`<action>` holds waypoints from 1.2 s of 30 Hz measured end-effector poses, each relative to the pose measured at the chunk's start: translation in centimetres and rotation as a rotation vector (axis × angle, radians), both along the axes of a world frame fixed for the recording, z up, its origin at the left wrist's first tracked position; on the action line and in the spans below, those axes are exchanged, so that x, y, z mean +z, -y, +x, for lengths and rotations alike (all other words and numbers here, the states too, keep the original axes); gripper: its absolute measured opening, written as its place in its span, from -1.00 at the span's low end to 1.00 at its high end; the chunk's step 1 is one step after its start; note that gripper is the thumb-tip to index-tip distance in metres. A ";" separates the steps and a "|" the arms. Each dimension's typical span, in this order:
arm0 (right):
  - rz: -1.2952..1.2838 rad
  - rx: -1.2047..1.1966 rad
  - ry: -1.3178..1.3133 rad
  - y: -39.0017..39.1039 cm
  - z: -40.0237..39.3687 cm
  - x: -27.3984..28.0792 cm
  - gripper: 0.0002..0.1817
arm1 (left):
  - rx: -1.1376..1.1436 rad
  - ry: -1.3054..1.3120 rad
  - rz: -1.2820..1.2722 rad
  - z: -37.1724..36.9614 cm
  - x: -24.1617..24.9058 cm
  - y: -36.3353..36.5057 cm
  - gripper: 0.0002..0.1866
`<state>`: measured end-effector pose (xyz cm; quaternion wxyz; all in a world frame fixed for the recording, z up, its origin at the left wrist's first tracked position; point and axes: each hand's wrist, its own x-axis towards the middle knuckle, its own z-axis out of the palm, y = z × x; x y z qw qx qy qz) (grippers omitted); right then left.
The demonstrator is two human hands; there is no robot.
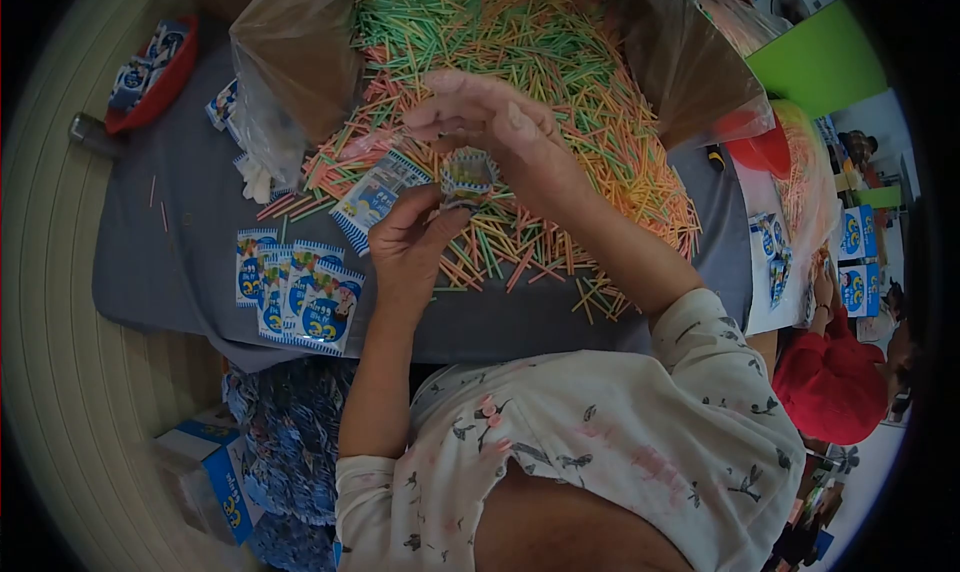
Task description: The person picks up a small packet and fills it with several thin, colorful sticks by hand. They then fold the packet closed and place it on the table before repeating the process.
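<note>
My left hand (408, 240) pinches the lower edge of a small open packet (468, 176), its mouth facing up with a clear, toothed rim. Just above and to the right, my right hand (515, 137) has its fingers stretched out and apart, holding nothing that shows. Behind both hands spreads a big heap of thin pink, green, orange and yellow sticks (560, 102). A flat blue-and-white packet (375, 200) lies beside my left hand's fingers. To the left of my wrist, several printed packets (305, 297) overlap on the grey cloth.
A cardboard box lined with clear plastic (690, 62) surrounds the heap. At the far left are a red basin (165, 87) with packets and a metal bottle (92, 132). On the right, a person in red (830, 382) sits by a second table with packets (770, 257).
</note>
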<state>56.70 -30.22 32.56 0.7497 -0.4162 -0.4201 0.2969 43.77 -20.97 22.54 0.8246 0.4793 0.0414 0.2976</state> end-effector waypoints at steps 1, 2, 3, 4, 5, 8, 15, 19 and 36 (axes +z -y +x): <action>-0.091 0.028 0.106 0.1 -0.2 -0.2 -0.54 | -0.005 0.004 0.011 0.0 0.3 0.0 -0.72; -0.180 0.039 0.216 0.6 -0.5 -0.7 -0.57 | 0.005 -0.018 0.075 -0.2 0.5 0.1 -0.71; -0.282 0.115 0.237 0.8 -1.1 -1.7 -0.62 | 0.005 -0.029 0.140 -0.4 0.8 0.3 -0.70; -0.214 0.042 0.450 0.6 -1.7 -2.5 -0.63 | 0.031 -0.061 0.230 -0.5 1.3 0.7 -0.74; -0.154 -0.026 0.664 0.6 -1.6 -2.7 -0.64 | 0.064 -0.091 0.316 -0.9 1.9 1.0 -0.78; -0.209 0.062 0.666 1.7 -0.3 0.0 -0.66 | 0.088 -0.241 0.550 -4.8 2.0 0.0 -0.91; -0.590 -0.509 1.030 2.1 16.7 1.4 -0.81 | 0.545 -1.008 1.527 -13.1 2.6 -3.9 -0.87; -0.826 -0.626 1.348 -1.4 25.9 -0.4 -0.79 | 0.772 -1.002 1.732 -10.2 4.8 -2.3 -0.81; -0.892 -0.850 1.468 -10.1 30.4 -2.4 -0.74 | 0.321 -0.624 1.635 -1.3 2.9 -4.5 -0.71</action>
